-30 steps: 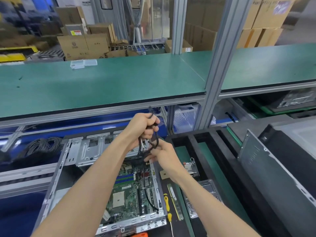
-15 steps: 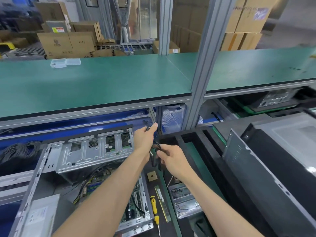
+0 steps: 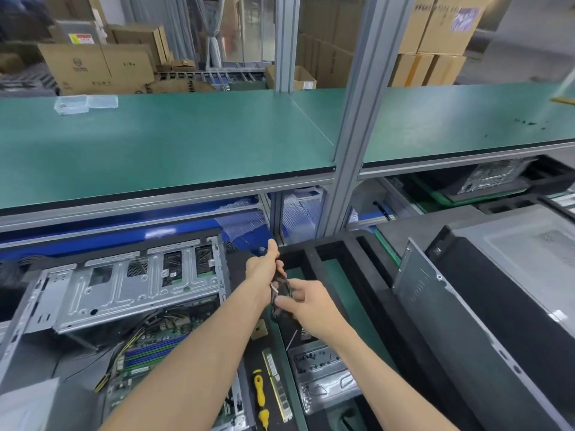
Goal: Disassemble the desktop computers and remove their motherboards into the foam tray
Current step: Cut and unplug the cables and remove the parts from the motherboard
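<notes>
Head view: the left hand (image 3: pixel 264 270) and right hand (image 3: pixel 306 301) each close their grip on a black cable bundle (image 3: pixel 281 286), above the foam tray (image 3: pixel 314 256). The motherboard (image 3: pixel 149 356) sits inside the open computer case (image 3: pixel 130 281), left.

Head view, looking forward-down, close.

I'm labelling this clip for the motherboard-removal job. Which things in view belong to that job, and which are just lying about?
Belong to the job:
open computer case
motherboard inside it
black cable bundle, held by left hand and right hand
black foam tray
yellow screwdriver

Lying about:
cardboard boxes
clear plastic box on the green shelf
</notes>
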A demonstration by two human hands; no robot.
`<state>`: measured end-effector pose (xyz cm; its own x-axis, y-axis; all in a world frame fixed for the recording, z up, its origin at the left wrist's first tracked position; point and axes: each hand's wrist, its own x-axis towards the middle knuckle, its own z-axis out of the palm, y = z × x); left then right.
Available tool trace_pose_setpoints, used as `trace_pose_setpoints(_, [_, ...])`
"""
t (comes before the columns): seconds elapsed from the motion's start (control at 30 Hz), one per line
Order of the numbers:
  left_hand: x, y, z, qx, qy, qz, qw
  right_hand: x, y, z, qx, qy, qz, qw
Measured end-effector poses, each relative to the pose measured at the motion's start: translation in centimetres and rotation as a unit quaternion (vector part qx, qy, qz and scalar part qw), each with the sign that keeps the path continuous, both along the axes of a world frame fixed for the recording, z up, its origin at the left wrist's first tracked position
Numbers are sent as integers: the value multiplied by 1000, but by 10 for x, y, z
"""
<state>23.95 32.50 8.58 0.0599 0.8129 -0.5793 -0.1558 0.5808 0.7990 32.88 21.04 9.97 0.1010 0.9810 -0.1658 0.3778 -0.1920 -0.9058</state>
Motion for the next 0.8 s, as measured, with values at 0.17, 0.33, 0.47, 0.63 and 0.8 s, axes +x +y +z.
trace_pose_setpoints(0.17, [12, 3, -10, -68, -97, -53, 992, 17, 21, -12, -29, -30, -97, 994])
trace_pose_setpoints(0.33, [28, 16, -25, -94, -101, -71, 988, 43, 48, -35, -89, 16, -176, 980])
trace_pose_setpoints(0.47, [38, 23, -39, -105, -64, -81, 989, 59, 73, -55, -152, 31, -208, 966])
trace_pose_setpoints(0.63, [40, 28, -54, -118, -37, -114, 986, 73, 89, -68, -184, 87, -229, 952])
trace_pose_setpoints(0.8, [37, 27, -48, -91, 24, -140, 986, 71, 78, -68, -122, 96, -223, 962])
